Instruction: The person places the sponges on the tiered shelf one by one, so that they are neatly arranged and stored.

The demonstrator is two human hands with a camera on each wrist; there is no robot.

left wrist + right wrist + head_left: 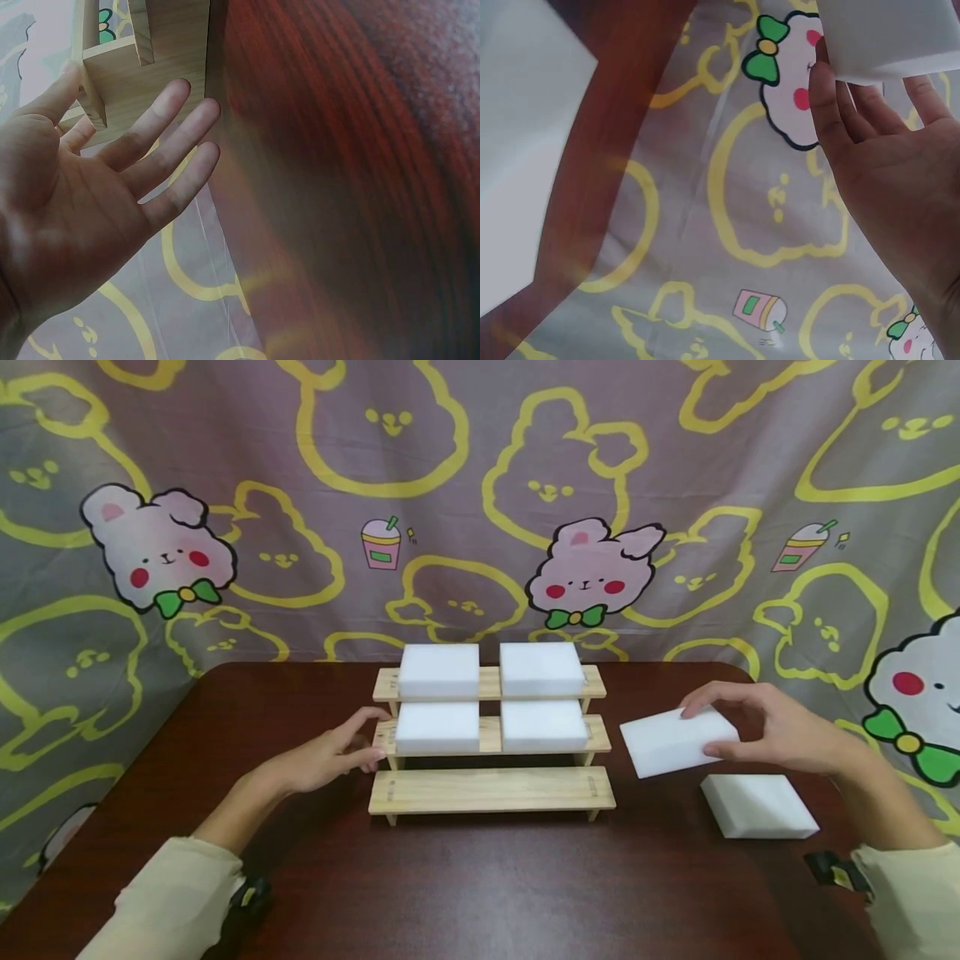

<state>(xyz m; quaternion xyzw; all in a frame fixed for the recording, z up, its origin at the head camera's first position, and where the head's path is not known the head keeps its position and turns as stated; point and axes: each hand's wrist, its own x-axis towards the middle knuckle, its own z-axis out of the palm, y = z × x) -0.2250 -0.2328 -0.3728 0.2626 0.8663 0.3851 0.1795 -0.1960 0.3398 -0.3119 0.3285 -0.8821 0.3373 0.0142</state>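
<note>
A three-tier wooden display stand point(491, 791) stands on the table. Two white foam blocks point(439, 669) sit side by side on its top tier, and two more point(543, 725) on the middle tier. My left hand point(318, 760) grips the left end of the middle tier between thumb and index finger; its other fingers point(172, 161) extend loosely. To the right of the stand, my right hand point(761, 727) holds a white foam block point(663, 745) between thumb and fingers, tilted above the table. The bottom tier is bare.
Another white foam block point(761, 806) lies on the table below my right hand. The dark red-brown table point(480, 893) reaches back to a patterned curtain point(480, 527). A wrist camera strap point(251, 893) sits at the left cuff.
</note>
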